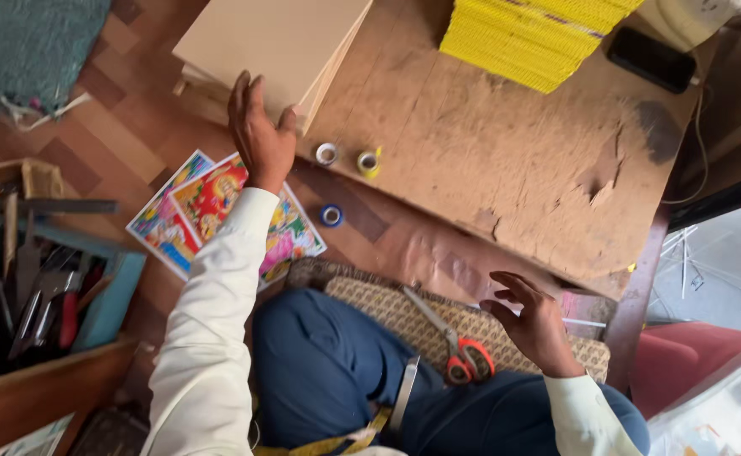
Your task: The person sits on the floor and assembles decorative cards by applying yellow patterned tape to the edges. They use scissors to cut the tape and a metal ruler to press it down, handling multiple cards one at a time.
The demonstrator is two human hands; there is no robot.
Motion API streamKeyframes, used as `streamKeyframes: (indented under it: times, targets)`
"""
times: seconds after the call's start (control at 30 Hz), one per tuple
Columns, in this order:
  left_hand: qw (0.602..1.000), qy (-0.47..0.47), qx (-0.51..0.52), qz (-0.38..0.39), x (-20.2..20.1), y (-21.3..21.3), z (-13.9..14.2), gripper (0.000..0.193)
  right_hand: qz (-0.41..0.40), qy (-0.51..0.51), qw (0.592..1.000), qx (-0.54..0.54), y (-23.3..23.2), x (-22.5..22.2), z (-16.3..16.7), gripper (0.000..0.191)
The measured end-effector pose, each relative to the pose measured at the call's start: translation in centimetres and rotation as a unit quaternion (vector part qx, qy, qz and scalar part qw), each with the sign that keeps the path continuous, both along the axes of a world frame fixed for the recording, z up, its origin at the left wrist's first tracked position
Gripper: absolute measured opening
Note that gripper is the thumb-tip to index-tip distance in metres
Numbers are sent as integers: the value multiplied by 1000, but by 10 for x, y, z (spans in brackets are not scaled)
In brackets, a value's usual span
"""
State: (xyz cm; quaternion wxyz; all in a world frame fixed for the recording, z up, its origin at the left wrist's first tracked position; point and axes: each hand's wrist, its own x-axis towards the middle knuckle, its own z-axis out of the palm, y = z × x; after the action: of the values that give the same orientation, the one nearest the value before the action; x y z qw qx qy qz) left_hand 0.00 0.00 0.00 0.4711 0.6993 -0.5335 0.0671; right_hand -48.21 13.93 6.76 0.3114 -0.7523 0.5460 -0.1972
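A: We have our left hand [261,139] stretched out over the floor, fingers loose and spread, gripping nothing; its fingertips lie at the near corner of the stack of beige boards [277,42], just above the colourful prints [218,215] on the floor.

B: And our right hand [535,321] hovers empty over the patterned cushion [404,317], fingers half curled and released; the orange-handled scissors [459,346] lie just beside it, untouched.

A: We judge the boards could slide off their pile if we push that corner, since the stack overhangs the low worn table [506,169]; they would land on the prints.

B: The small tape rolls [349,159] sit at the table's edge, one blue roll [331,215] already on the floor; a nudge could send the others rolling off.

A: As for containers: the blue tool tray [113,295] to our left holds knives, pliers and red-handled tools, packed close; the wooden box [41,393] beneath it hides its contents.
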Motion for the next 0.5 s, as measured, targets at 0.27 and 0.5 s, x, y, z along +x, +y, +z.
streamKeyframes:
  times: [0.27, 0.5]
  targets:
    - [879, 447, -110, 125, 71, -52, 29, 64, -23, 23, 997, -69, -36, 84, -54, 39]
    - [740, 664, -102, 23, 111, -65, 41, 33, -52, -18, 998, -32, -56, 113, -69, 37]
